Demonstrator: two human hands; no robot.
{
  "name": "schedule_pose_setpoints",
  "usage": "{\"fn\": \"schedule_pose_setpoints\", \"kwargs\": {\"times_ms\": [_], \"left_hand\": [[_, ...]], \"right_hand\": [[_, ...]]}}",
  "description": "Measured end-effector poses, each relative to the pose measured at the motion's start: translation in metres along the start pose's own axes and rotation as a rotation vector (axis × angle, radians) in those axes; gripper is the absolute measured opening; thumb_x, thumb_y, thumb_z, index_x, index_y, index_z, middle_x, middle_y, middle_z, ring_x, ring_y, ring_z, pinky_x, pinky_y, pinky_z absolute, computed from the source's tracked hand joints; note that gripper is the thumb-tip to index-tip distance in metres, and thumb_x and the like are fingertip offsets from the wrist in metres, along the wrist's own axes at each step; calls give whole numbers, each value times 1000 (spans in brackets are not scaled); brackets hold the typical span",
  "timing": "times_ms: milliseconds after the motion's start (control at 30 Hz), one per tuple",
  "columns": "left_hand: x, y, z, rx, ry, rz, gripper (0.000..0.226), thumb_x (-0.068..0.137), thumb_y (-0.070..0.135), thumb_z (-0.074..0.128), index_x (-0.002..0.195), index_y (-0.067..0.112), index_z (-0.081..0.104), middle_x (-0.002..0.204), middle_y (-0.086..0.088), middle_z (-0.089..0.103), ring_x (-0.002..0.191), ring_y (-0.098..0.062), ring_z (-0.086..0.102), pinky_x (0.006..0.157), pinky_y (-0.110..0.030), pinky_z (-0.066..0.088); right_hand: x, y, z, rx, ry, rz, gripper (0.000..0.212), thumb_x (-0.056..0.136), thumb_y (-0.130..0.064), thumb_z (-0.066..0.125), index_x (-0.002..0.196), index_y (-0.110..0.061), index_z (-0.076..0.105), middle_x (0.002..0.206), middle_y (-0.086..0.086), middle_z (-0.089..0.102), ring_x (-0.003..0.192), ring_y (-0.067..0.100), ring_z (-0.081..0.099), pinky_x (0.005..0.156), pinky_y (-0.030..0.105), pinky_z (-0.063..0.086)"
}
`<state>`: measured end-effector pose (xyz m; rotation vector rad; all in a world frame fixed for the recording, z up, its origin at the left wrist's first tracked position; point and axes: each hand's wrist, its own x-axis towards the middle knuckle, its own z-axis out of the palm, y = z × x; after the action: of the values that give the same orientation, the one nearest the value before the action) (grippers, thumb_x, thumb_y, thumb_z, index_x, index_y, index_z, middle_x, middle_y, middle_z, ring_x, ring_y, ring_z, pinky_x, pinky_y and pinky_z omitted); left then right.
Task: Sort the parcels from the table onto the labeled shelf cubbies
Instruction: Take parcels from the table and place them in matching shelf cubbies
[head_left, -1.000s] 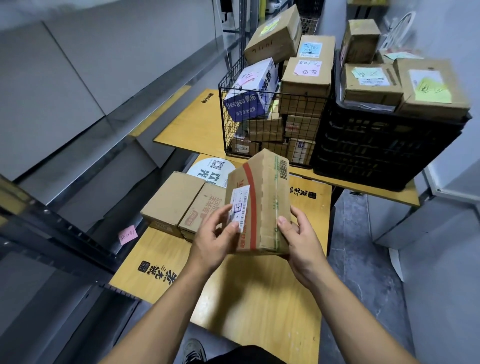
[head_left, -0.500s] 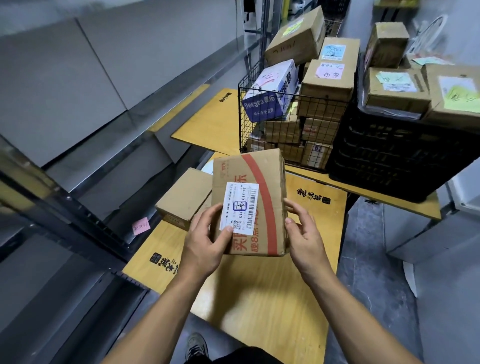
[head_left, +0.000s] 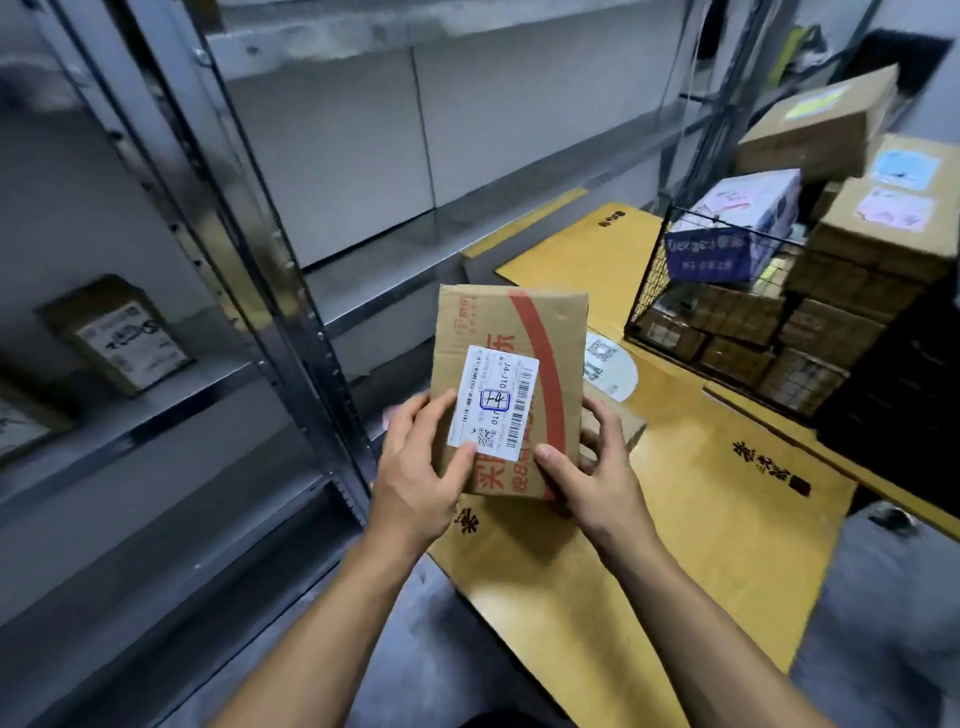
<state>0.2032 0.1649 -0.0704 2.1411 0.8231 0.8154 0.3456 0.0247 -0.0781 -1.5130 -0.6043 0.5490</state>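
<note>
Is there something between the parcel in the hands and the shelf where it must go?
The shelf's upright post stands between the parcel and the left bay. Toward the open bay behind the parcel, nothing visible is in the way. Which cubby is meant, I cannot tell.

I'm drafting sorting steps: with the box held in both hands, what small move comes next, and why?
Probably swing the cardboard box left toward the metal shelf: left hand and right hand grip it, its shipping label facing the camera.
</note>
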Motion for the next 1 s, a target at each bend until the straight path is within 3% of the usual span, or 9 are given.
{"fn": "schedule_pose_setpoints", "kwargs": {"times_ms": [100,200,333,433,600,700,833,1000], "left_hand": [[5,-11,-39,39,58,-2,54,89,38,62,140,32,45,146,5,38,133,-1,33,107,-19,25],[10,-21,-89,73,107,-9,58,85,44,59,140,32,45,145,7,38,131,-1,35,103,-13,23],[13,-34,-161,123,179,10,56,85,39,60,138,25,49,138,6,45,126,-3,40,104,-11,24],[9,-43,-214,202,204,43,53,86,36,59,136,21,52,129,8,49,119,0,42,102,-5,23],[4,-55,-295,436,218,62,52,85,36,58,133,16,55,128,-4,55,117,-22,50,104,-34,38],[5,-57,-340,632,234,57,52,85,36,59,133,17,55,127,-6,55,113,-27,50,101,-42,41],[12,-53,-388,886,223,31,54,89,42,57,139,26,47,132,0,51,118,-24,46,99,-40,37],[31,-44,-433,972,258,14,56,92,46,51,143,30,39,139,3,46,125,-20,42,104,-40,35]], "right_hand": [[11,-13,40,1,-52,-36,62,87,-27,76,129,-60,44,127,-8,63,106,8,69,87,42,61],[21,-27,84,51,-109,-58,61,82,-33,76,127,-61,45,126,-5,63,109,13,69,86,42,61],[27,-50,140,69,-183,-134,61,90,-25,74,125,-64,44,125,-12,60,115,9,64,83,35,62],[29,-72,177,69,-215,-192,62,91,-25,74,119,-69,41,125,-17,59,115,3,60,92,46,59],[34,-109,236,56,-225,-298,64,89,-30,75,117,-75,38,124,-15,60,109,3,65,97,50,55],[39,-138,272,88,-270,-378,62,88,-33,75,120,-72,38,126,-13,60,111,4,65,97,47,56],[50,-182,316,145,-308,-479,59,84,-39,74,126,-64,40,133,-3,59,117,11,64,97,47,56],[74,-232,363,193,-320,-597,68,83,-41,75,139,-47,39,132,-1,60,114,14,66,94,44,58]]}}
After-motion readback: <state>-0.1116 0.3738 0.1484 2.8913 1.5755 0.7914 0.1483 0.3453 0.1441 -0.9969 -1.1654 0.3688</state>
